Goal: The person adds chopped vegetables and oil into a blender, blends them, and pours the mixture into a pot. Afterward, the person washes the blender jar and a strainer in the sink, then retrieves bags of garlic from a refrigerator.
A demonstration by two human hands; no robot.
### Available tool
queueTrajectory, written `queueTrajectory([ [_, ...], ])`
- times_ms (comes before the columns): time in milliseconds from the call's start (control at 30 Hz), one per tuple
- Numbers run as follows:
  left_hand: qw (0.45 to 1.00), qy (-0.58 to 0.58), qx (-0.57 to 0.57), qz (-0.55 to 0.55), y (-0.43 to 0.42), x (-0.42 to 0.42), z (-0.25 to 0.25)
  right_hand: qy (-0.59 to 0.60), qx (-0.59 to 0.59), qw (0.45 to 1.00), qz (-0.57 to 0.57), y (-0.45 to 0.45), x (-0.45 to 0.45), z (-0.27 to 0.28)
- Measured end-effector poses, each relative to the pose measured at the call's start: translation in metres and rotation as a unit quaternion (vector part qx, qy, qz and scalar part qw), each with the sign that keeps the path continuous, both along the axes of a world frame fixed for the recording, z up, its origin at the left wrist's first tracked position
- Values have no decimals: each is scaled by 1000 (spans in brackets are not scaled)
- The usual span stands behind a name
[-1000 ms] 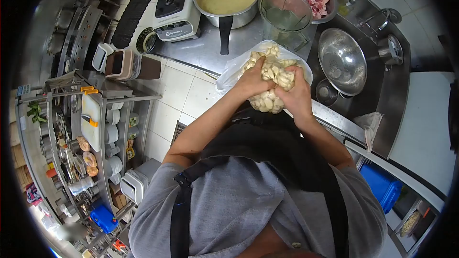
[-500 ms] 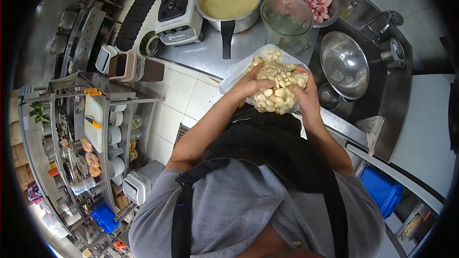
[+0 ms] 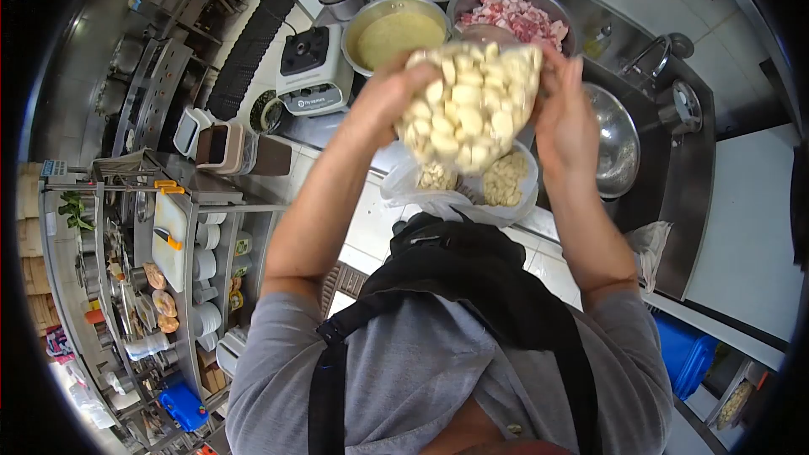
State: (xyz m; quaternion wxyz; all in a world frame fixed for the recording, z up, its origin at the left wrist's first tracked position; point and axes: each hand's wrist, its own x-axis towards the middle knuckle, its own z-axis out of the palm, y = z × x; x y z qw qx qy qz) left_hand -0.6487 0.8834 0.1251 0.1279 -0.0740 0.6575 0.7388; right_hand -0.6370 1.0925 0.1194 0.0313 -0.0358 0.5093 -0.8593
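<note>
A clear bag of peeled garlic cloves is raised over the counter's front edge. My left hand grips its left side, fingers closed on the plastic. At the bag's upper right corner is my right hand, its fingers pressed to the plastic and slightly blurred. Below the bag lies an open white plastic bag, with more garlic in clear wrapping inside it.
Behind the garlic are a pot of yellowish liquid and a bowl of cut meat. A blender base stands at the left. To the right, a steel colander sits in the sink.
Both hands have lifted the garlic bag up and away from the white bag, toward the camera. More garlic in the white bag has come into view, and the head view has shifted.
</note>
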Motion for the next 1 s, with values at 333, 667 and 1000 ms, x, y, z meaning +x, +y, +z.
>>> queueTrajectory([
  [333, 898, 321, -292, 69, 23, -189, -4, 70, 128, 983, -113, -13, -178, -2],
  [667, 790, 510, -338, 33, 32, -198, -44, 105, 56, 981, -152, -13, -212, -90],
  [1000, 739, 551, -385, -38, 40, -179, -53, 33, 140, 988, -48, -4, -206, -88],
])
